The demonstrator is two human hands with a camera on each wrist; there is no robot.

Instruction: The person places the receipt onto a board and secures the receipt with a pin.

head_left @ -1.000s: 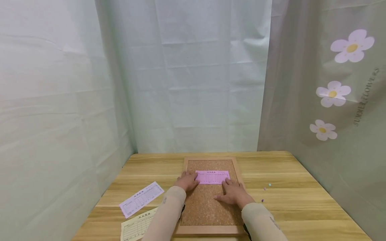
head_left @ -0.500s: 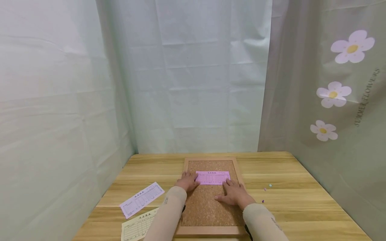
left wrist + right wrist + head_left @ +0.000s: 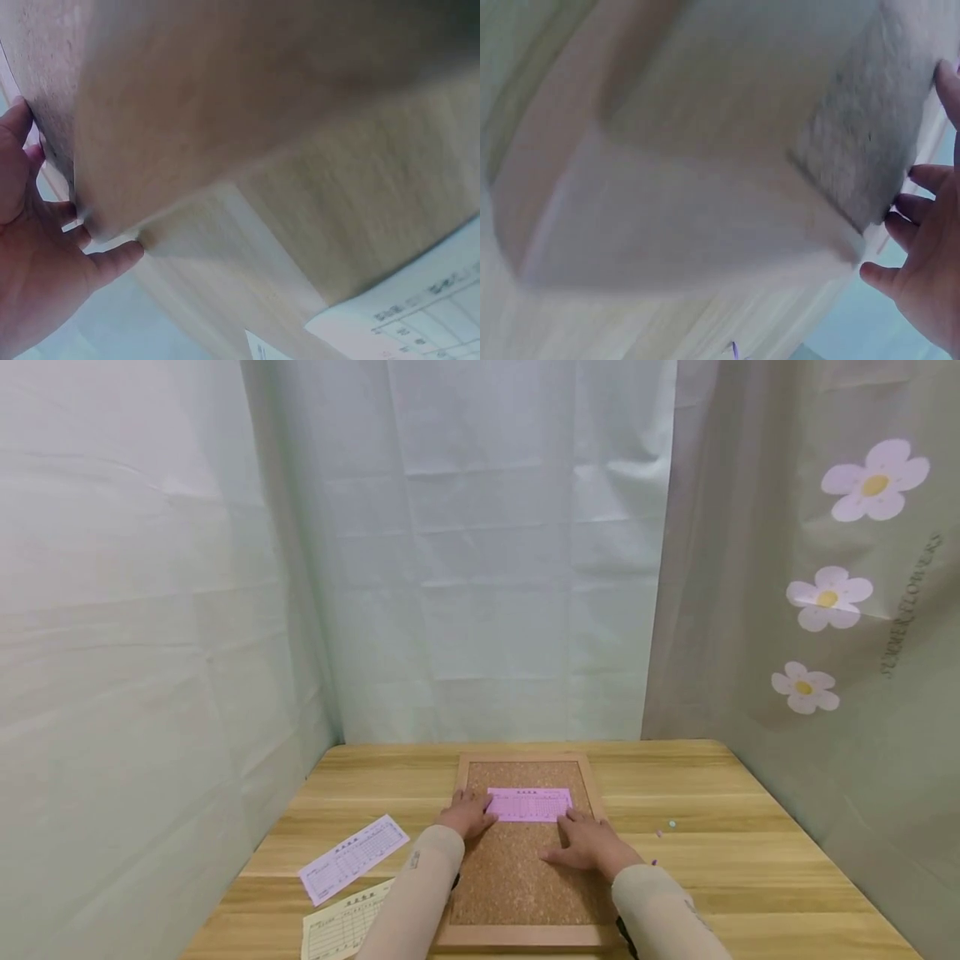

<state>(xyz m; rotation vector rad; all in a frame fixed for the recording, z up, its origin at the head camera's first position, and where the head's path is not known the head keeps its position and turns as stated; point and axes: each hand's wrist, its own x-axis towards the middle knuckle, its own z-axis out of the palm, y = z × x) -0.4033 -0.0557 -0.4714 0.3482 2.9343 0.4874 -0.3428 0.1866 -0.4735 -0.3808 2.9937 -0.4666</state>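
A pink printed slip (image 3: 528,805) lies flat on the upper part of a wood-framed cork board (image 3: 525,881). At its left end rests my left hand (image 3: 467,814), fingers spread, with the fingertips at the slip's edge and on the board. My right hand (image 3: 591,845) lies over the board's right side, its fingertips by the slip's lower right corner and its thumb stretched left over the cork. In both wrist views the fingers of the left hand (image 3: 45,255) and of the right hand (image 3: 926,255) look extended along the board; neither grips anything visible.
On the table left of the board lie a pale lilac slip (image 3: 354,858) and a yellow slip (image 3: 347,925), partly under the left sleeve. Several tiny coloured pieces, one pale blue (image 3: 672,823) and one purple (image 3: 654,862), lie to the right. Curtains surround the table.
My right hand has slid slightly to the right, its fingertips drawing back toward the slip's lower right corner. The left hand and the slip look nearly unmoved.
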